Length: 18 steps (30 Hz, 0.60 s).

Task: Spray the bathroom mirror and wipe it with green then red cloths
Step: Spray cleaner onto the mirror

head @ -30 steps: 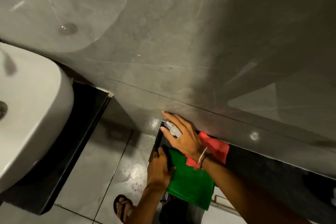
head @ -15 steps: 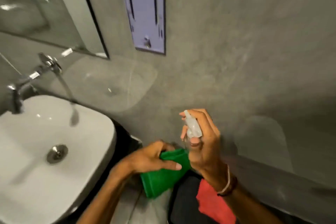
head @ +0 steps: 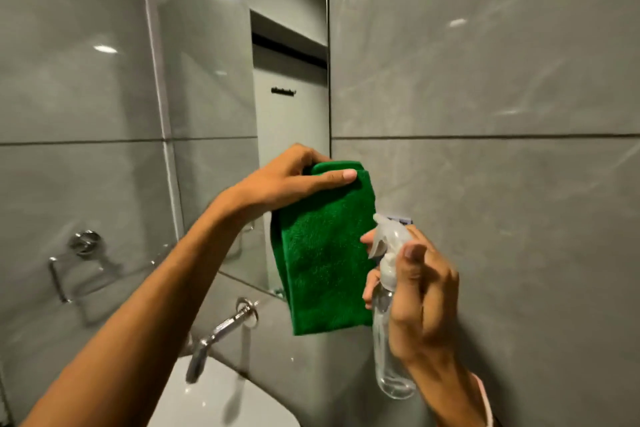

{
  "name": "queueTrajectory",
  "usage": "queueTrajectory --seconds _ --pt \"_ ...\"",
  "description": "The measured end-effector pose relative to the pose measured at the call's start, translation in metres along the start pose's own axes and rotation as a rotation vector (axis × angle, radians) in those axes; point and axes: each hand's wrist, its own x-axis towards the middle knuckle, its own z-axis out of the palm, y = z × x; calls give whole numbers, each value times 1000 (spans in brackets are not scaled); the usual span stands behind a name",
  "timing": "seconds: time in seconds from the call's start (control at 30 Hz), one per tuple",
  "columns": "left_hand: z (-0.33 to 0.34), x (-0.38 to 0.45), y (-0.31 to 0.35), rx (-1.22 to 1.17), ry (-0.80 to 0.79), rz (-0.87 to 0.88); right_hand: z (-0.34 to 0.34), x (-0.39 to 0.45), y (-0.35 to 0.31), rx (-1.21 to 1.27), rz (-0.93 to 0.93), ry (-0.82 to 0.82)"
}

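Far to the left of your grip, a chrome wall fitting (head: 85,243) sits on the grey tile, and the mirror (head: 214,135) spans the wall behind your raised left forearm. Below that forearm a chrome tap (head: 221,333) angles down over the white basin (head: 221,402).

Your left hand (head: 287,180) is closed around the top edge of the green cloth (head: 325,253), thumb lying flat across the front of the fold and the other fingers tucked behind it. The cloth is folded and hangs straight down from that pinch, its long axis vertical, its lower edge free above the basin and in front of the mirror's lower right corner.

Just right of the cloth, your right hand (head: 419,298) is wrapped around the neck of the clear spray bottle (head: 389,315), thumb up beside the white head. The bottle stands nearly upright, long axis vertical, base hanging below your palm. Its nozzle points left and slightly up, towards the cloth and the mirror, with the trigger on the cloth side; one fingertip shows beside the trigger. Bottle and cloth sit close together, though you cannot tell whether they touch.
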Motion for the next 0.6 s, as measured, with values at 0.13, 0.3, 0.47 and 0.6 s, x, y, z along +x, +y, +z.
queueTrajectory --seconds 0.13,0.3,0.47,0.6 --pt "-15 2 9 44 4 -15 16 10 -8 -168 -56 -9" --pt "-20 -1 3 14 -28 -18 21 15 -8 -236 -64 -45" --pt "-14 -2 -1 -21 -31 2 14 13 -5 -238 -61 -41" --pt "-4 -2 -5 -75 -53 8 6 6 -10 -242 37 -136"
